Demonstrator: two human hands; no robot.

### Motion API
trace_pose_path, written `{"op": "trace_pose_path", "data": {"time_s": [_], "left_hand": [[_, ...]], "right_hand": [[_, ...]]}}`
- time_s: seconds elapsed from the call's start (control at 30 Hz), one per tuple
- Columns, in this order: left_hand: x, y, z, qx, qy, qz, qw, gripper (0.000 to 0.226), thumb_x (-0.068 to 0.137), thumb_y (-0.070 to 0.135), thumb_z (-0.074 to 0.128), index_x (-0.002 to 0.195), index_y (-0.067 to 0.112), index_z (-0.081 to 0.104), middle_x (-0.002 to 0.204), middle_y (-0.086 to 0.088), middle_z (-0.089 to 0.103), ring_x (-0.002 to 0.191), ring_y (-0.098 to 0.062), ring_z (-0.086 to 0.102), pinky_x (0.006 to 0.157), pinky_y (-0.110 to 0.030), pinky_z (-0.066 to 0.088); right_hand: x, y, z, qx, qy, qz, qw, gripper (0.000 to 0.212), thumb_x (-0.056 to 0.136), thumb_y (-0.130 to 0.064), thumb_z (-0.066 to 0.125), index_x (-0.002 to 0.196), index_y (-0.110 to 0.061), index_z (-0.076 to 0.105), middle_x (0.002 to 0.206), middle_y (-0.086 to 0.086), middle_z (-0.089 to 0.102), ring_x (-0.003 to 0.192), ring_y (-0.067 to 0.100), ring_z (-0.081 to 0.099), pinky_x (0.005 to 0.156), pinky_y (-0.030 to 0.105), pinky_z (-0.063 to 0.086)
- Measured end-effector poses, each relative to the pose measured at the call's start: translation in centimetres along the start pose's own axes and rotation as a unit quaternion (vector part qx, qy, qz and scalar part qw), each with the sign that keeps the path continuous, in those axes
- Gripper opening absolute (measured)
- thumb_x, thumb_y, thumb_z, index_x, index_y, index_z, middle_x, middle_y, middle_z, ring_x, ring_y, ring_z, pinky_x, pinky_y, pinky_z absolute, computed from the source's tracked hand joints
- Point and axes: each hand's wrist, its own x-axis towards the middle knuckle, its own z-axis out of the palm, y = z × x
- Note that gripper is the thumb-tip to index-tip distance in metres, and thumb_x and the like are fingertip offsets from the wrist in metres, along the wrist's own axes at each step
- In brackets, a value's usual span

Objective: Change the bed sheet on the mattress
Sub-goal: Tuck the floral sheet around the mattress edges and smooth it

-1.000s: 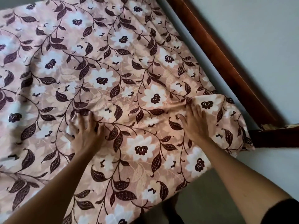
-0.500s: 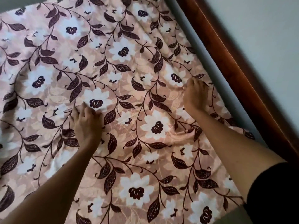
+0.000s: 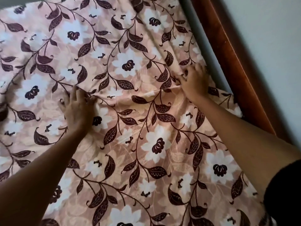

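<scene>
Covering nearly the whole view, the floral bed sheet (image 3: 146,160) reaches the wooden bed frame (image 3: 228,66) at 3 o'clock. Left hand (image 3: 78,110), 9 o'clock, presses flat, fingers slightly spread; right hand (image 3: 194,84), 2 o'clock, curls its fingers round a raised fold.

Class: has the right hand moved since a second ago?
Yes. The right hand has gone further up the sheet, along the wooden rail, away from its foot corner.
</scene>
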Motion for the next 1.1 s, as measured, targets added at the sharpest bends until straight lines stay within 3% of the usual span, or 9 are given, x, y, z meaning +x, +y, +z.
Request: {"op": "trace_pose_path", "data": {"time_s": [0.13, 0.27, 0.33, 0.4, 0.57, 0.77, 0.9, 1.0, 1.1], "left_hand": [[1.1, 0.7, 0.7, 0.049, 0.004, 0.035, 0.998, 0.039, 0.094, 0.015, 0.046, 0.130, -0.001, 0.042, 0.151, -0.013, 0.028, 0.142, -0.037, 0.012, 0.113, -0.058, 0.005], [2.3, 0.8, 0.2, 0.075, 0.037, 0.038, 0.996, 0.030, 0.094, 0.010, 0.043, 0.121, -0.002, 0.047, 0.149, -0.014, 0.031, 0.142, -0.035, 0.015, 0.113, -0.058, 0.004], [2.8, 1.1, 0.0, 0.078, 0.044, 0.049, 0.995, 0.032, 0.095, 0.013, 0.043, 0.121, -0.004, 0.048, 0.148, -0.015, 0.033, 0.141, -0.035, 0.017, 0.114, -0.056, 0.003], [3.2, 1.4, 0.1, 0.061, 0.049, 0.041, 0.996, 0.035, 0.096, 0.020, 0.043, 0.122, -0.003, 0.047, 0.147, -0.016, 0.034, 0.140, -0.034, 0.020, 0.114, -0.055, 0.005], [6.1, 2.2, 0.0, 0.043, 0.050, -0.011, 0.998, 0.038, 0.094, 0.029, 0.047, 0.125, 0.007, 0.046, 0.145, -0.016, 0.036, 0.132, -0.035, 0.031, 0.108, -0.054, 0.024], [9.9, 3.3, -0.3, 0.026, 0.063, -0.037, 0.997, 0.040, 0.090, 0.044, 0.053, 0.112, 0.011, 0.058, 0.133, -0.012, 0.049, 0.123, -0.032, 0.040, 0.100, -0.047, 0.033], [11.9, 4.4, -0.7, 0.040, 0.075, -0.003, 0.996, 0.033, 0.087, 0.036, 0.061, 0.108, 0.011, 0.061, 0.142, -0.011, 0.042, 0.133, -0.032, 0.030, 0.107, -0.048, 0.025], [12.9, 5.0, -1.0, 0.081, 0.067, 0.014, 0.994, 0.030, 0.091, 0.027, 0.058, 0.111, 0.006, 0.062, 0.145, -0.010, 0.039, 0.139, -0.032, 0.023, 0.112, -0.050, 0.020], [15.4, 5.1, -2.5, 0.138, 0.071, 0.016, 0.988, 0.026, 0.091, 0.019, 0.058, 0.112, 0.003, 0.061, 0.149, -0.009, 0.033, 0.142, -0.031, 0.016, 0.114, -0.051, 0.013]], "right_hand": [[2.0, -1.9, 0.4, -0.060, -0.026, -0.014, 0.998, 0.026, 0.091, -0.009, 0.049, 0.116, -0.008, 0.055, 0.130, 0.010, 0.047, 0.119, 0.026, 0.041, 0.098, 0.039, 0.034], [7.2, -3.1, -0.6, -0.059, 0.013, -0.009, 0.998, 0.043, 0.089, -0.010, 0.057, 0.130, -0.006, 0.043, 0.134, 0.013, 0.042, 0.112, 0.026, 0.049, 0.091, 0.040, 0.044], [9.8, -4.1, -1.3, -0.050, 0.046, -0.026, 0.997, 0.041, 0.093, -0.008, 0.051, 0.132, -0.005, 0.040, 0.134, 0.014, 0.043, 0.110, 0.026, 0.051, 0.089, 0.040, 0.046], [10.9, -4.7, -1.2, -0.058, 0.030, -0.054, 0.996, 0.037, 0.093, -0.006, 0.047, 0.130, -0.005, 0.043, 0.137, 0.013, 0.042, 0.118, 0.027, 0.046, 0.096, 0.041, 0.041], [9.8, -3.9, 0.8, -0.047, -0.006, -0.050, 0.998, 0.029, 0.097, -0.023, 0.045, 0.123, -0.010, 0.052, 0.134, 0.011, 0.048, 0.127, 0.029, 0.038, 0.106, 0.045, 0.028], [11.0, -5.6, 0.7, -0.037, -0.004, -0.053, 0.998, 0.039, 0.099, -0.039, 0.039, 0.112, -0.009, 0.061, 0.107, 0.014, 0.066, 0.103, 0.030, 0.058, 0.101, 0.044, 0.029], [12.8, -7.4, 1.1, -0.089, -0.023, -0.048, 0.995, 0.018, 0.096, -0.019, 0.049, 0.105, -0.010, 0.062, 0.108, 0.010, 0.065, 0.108, 0.027, 0.055, 0.102, 0.043, 0.028], [13.0, -8.8, 1.2, -0.088, -0.024, -0.033, 0.995, 0.019, 0.095, -0.009, 0.044, 0.105, -0.008, 0.060, 0.109, 0.011, 0.064, 0.107, 0.027, 0.056, 0.099, 0.040, 0.030], [14.6, -9.9, -0.2, -0.049, 0.008, -0.015, 0.999, 0.025, 0.099, -0.012, 0.038, 0.121, -0.006, 0.050, 0.116, 0.013, 0.061, 0.105, 0.029, 0.059, 0.090, 0.040, 0.039]]}}
